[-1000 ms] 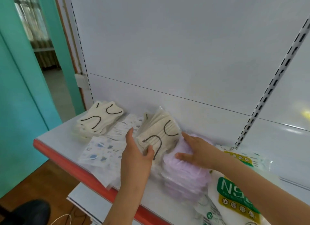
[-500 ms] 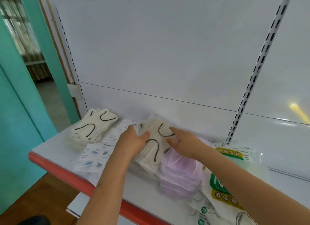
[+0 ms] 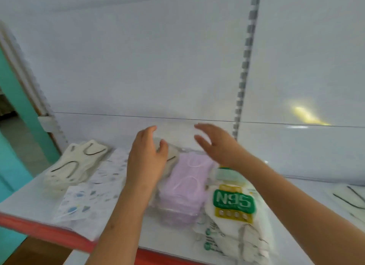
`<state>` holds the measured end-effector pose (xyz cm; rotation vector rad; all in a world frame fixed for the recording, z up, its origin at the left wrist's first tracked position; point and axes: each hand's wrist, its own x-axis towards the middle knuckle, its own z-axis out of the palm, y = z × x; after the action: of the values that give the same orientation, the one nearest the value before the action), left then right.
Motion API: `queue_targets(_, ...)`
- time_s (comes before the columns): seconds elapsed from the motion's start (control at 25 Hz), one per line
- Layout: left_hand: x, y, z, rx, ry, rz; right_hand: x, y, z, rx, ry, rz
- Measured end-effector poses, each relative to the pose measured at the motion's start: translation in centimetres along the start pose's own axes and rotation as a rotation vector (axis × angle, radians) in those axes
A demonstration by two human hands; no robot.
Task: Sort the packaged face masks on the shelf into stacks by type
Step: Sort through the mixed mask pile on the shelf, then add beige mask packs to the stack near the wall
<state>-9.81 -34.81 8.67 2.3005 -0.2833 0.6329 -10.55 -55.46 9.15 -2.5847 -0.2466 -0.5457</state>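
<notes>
1. At twelve o'clock on the shelf (image 3: 29, 197), the left hand (image 3: 147, 158) seems, through blur, to rest on a cream mask pack (image 3: 172, 156), fingers loose.
2. The right hand (image 3: 215, 144) hovers empty, fingers spread, above the purple packs (image 3: 182, 187).
3. These packs look light, floppy and slippery; pinch the edges.

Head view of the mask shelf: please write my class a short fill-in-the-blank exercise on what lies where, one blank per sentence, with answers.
1. The pack with the green label reads ____.
2. The stack between the left hand and that pack is coloured ____.
3. The cream masks at the far left have ear loops coloured ____.
4. The right hand holds ____.

Answers: N95; pink; black; nothing
</notes>
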Motion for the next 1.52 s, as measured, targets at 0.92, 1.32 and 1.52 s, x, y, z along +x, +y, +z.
queue_targets(0.92,-19.5,29.3,26.4,-0.699,-0.735,-0.556,-34.1,23.9,-15.7,0.239,0.188,0.720)
queue_targets(1.32,-20.3,30.6,24.5,-1.256,-0.726,-0.795,-31.4,25.0,-17.9,0.803,0.275,0.968)
queue_targets(1.52,-19.6,29.1,24.4,-0.972,-0.755,-0.719,-31.1,24.9,-18.0,0.442,-0.089,0.717)
